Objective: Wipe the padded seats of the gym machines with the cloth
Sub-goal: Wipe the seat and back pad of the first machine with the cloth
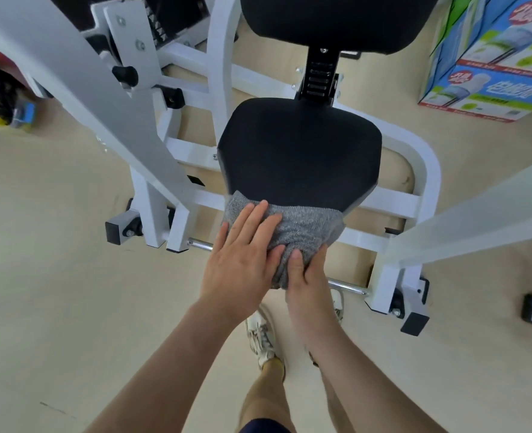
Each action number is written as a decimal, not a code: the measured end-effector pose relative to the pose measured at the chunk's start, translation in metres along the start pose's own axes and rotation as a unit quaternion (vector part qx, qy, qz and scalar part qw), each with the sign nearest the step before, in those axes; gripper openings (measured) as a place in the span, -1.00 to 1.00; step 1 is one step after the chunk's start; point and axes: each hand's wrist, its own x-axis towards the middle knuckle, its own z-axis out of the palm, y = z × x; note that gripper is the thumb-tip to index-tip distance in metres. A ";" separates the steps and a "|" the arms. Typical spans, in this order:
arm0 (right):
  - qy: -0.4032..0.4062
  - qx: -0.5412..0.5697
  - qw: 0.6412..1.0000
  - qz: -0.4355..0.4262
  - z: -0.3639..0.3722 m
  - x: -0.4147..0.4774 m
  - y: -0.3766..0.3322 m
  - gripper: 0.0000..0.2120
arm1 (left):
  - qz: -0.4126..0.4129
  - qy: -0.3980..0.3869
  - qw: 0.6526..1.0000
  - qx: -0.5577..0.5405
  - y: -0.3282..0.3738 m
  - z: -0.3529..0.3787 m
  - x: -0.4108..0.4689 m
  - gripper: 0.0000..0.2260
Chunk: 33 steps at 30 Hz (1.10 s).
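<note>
At the seat (299, 151) edge, flat left fingers (252, 220) press cloth (305, 223) — right fingers (319, 257) grip it.

The cloth (302, 226) hangs over the near edge of the seat (299, 151). The left hand (239, 264) lays its fingers (252, 220) flat on top of the cloth. Just right of them, the right hand (307, 282) grips the cloth's hanging end. Beyond the fingertips lies the seat, and behind it the back pad (336, 20). A frame arm (108, 98) slants well left of the fingers. Boxes (493, 57) stand on the floor (55, 276) far to the right. The shoes (260, 335) are below the hands.
</note>
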 end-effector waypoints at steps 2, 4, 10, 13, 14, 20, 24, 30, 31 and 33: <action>0.056 -0.142 0.988 -0.018 -0.015 -0.004 -0.002 -0.59 | 0.002 0.057 0.998 -0.037 -0.001 -0.005 0.000 -0.67; 0.105 -0.198 0.974 -0.034 -0.026 -0.005 -0.007 -0.63 | 0.018 0.110 0.992 -0.051 -0.004 -0.009 0.007 -0.78; 0.136 -0.290 0.937 -0.138 -0.038 -0.006 -0.017 -0.73 | 0.063 0.131 0.988 -0.059 -0.025 -0.025 0.022 -0.73; 0.141 -0.305 0.925 -0.177 -0.043 -0.008 -0.023 -0.78 | 0.074 0.113 0.990 -0.027 -0.033 -0.033 0.029 -0.70; 0.141 -0.311 0.921 -0.188 -0.045 -0.008 -0.025 -0.80 | 0.078 0.107 0.991 -0.018 -0.034 -0.037 0.032 -0.68; 0.200 -0.319 0.891 -0.255 -0.056 -0.002 -0.047 -0.95 | 0.107 0.111 0.987 -0.041 -0.029 -0.062 0.041 -0.62; 0.258 -0.287 0.854 -0.348 -0.058 -0.013 -0.053 -0.93 | 0.178 0.153 0.967 -0.096 -0.026 -0.077 0.031 -0.77; 0.200 -0.323 0.834 -0.399 -0.046 -0.046 -0.019 -0.97 | 0.248 0.205 0.947 -0.017 -0.047 -0.060 -0.020 -0.85; 0.164 -0.348 0.841 -0.380 -0.043 -0.050 -0.009 -0.96 | 0.255 0.190 0.948 -0.008 -0.053 -0.052 -0.032 -0.84; 0.086 -0.408 0.849 -0.325 -0.037 -0.056 0.010 -0.93 | 0.261 0.124 0.957 0.016 -0.068 -0.035 -0.055 -0.82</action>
